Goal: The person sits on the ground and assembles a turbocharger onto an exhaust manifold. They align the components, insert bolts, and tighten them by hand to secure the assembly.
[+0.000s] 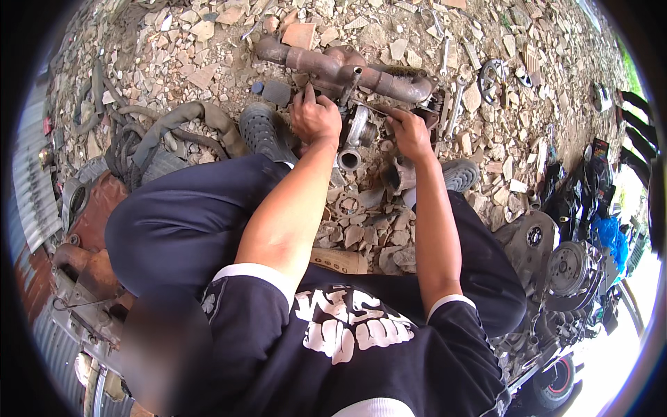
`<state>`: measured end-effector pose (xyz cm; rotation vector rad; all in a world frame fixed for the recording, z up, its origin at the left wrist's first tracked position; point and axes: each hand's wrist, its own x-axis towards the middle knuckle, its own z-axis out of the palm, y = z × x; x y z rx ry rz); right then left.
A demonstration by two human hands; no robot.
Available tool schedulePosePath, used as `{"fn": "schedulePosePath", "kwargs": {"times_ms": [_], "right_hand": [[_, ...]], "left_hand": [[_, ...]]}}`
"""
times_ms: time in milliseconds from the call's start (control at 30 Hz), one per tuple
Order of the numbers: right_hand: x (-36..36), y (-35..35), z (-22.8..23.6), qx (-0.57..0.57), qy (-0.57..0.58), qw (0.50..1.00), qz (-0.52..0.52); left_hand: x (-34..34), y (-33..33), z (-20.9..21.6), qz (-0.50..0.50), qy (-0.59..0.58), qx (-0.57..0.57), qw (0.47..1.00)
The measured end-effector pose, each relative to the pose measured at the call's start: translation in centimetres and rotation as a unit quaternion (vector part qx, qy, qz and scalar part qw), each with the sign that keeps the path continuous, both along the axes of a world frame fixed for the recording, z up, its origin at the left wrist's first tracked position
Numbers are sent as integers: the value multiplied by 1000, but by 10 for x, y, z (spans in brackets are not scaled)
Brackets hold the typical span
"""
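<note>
From my seat at the feed, I saw the left hand (pixel 315 117) curled over the near side of the rusty exhaust manifold (pixel 347 69), fingers bent and pressed down where that pipework met the silver turbocharger housing (pixel 356 132). The knuckles faced the camera, so I could tell the hand was closed around something at that joint, but not exactly which part lay under the fingertips. The right hand (pixel 410 133) sat just beside it, on the other side of the housing, its thumb and forefinger pinched together on a thin dark piece at the manifold's lower edge; whether that was a tool or a fitting I could not make out. The remaining fingers were folded loosely against the palm.

The manifold lay across rubble-strewn ground (pixel 194 48), between the person's two dark shoes (pixel 262 128), with the turbocharger housing tucked against its near side and a round opening facing the camera. Several wrenches (pixel 451 104) lay on the stones just beyond the right hand. A bundle of grey hoses (pixel 174 128) lay to the left, well apart from both hands.
</note>
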<state>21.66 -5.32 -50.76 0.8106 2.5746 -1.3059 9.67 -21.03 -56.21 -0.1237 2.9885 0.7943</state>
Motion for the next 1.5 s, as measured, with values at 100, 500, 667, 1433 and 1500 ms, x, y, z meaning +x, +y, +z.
{"fn": "schedulePosePath", "kwargs": {"times_ms": [100,500,667,1433,1500], "right_hand": [[-5,4,0,-3,-48,999,4],[-4,3,-49,-12,-16,999,-31],[16,1,-66,6,10,998,-55],[-10,18,-86,-113,-2,993,-23],[-11,24,-108,-160,7,986,-38]], "left_hand": [[1,-4,-1,-8,29,-4,1000],[0,-2,1,-5,9,-2,1000],[0,0,4,2,-16,-24,1000],[1,-5,-3,-1,22,-16,1000],[2,-3,-3,-8,16,-16,1000]]}}
